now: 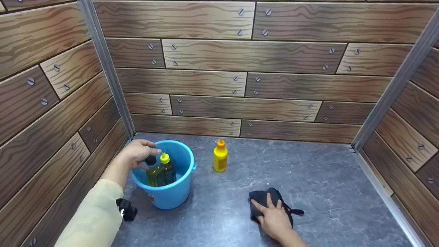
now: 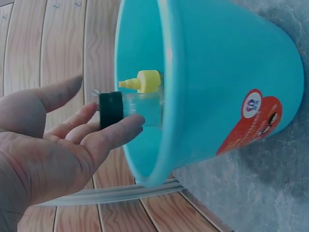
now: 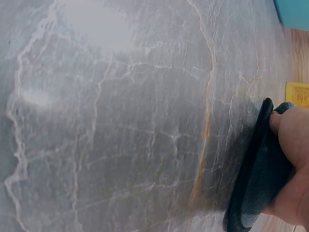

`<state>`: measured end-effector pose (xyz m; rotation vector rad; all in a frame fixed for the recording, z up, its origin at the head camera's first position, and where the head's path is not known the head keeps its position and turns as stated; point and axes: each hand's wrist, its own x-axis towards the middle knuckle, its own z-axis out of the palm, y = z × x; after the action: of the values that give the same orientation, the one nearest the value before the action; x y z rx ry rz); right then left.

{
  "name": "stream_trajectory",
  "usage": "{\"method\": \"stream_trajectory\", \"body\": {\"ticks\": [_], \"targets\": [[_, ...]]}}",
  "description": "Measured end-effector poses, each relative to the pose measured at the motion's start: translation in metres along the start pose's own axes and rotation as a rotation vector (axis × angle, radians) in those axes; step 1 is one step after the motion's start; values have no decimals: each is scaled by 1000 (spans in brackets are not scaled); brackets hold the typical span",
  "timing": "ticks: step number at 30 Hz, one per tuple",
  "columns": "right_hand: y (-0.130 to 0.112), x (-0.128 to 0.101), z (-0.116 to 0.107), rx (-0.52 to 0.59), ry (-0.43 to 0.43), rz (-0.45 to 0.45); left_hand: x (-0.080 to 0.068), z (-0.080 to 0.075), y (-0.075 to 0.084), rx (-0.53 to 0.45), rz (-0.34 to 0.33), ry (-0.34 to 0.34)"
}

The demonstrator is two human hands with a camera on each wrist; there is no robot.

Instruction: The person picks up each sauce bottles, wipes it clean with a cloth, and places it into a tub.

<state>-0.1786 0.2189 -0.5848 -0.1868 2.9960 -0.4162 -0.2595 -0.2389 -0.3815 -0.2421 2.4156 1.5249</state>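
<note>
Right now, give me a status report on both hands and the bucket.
Left hand open at black-capped bottle in blue bucket. Right hand flat on dark cloth. Yellow bottle stands apart on the floor.

Three bottles: two point(image 1: 155, 169) point(image 1: 167, 168) in the one blue bucket point(image 1: 171, 197), one yellow bottle point(image 1: 220, 156) right of it; one dark cloth point(image 1: 262, 200) nearer.

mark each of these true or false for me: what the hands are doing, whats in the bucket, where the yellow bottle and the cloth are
1. The left hand is at the black-capped bottle in the blue bucket. True.
2. The bucket holds one bottle only. False: a yellow-capped bottle stands in it too.
3. The right hand presses flat on a dark cloth. True.
4. The yellow bottle lies on its side. False: it stands upright on the grey surface, outside the bucket.
5. The cloth hangs over the bucket rim. False: it lies on the surface.
</note>
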Motion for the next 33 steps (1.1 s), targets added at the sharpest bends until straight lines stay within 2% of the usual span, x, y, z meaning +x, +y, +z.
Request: {"method": "stream_trajectory", "body": {"ticks": [6, 10, 13, 16, 20, 24, 29, 33], "targets": [[1, 0, 1, -8, 6, -2, -6, -10, 13, 60, 10, -16], [0, 2, 1, -14, -16, 14, -12, -12, 30, 75, 30, 40], [0, 2, 1, -14, -20, 17, -16, -10, 44, 45, 80, 87], [0, 2, 1, -9, -19, 12, -17, -3, 58, 9, 159, 102], [1, 2, 1, -2, -11, -1, -14, 13, 72, -51, 264, 75], [2, 2, 0, -7, 3, -13, -5, 37, 85, -126, 343, 37], [2, 1, 1, -5, 26, -27, 6, 73, 101, -229, 420, 14], [2, -1, 3, 3, 51, -45, 16, 105, 111, -321, 455, 20]]}}
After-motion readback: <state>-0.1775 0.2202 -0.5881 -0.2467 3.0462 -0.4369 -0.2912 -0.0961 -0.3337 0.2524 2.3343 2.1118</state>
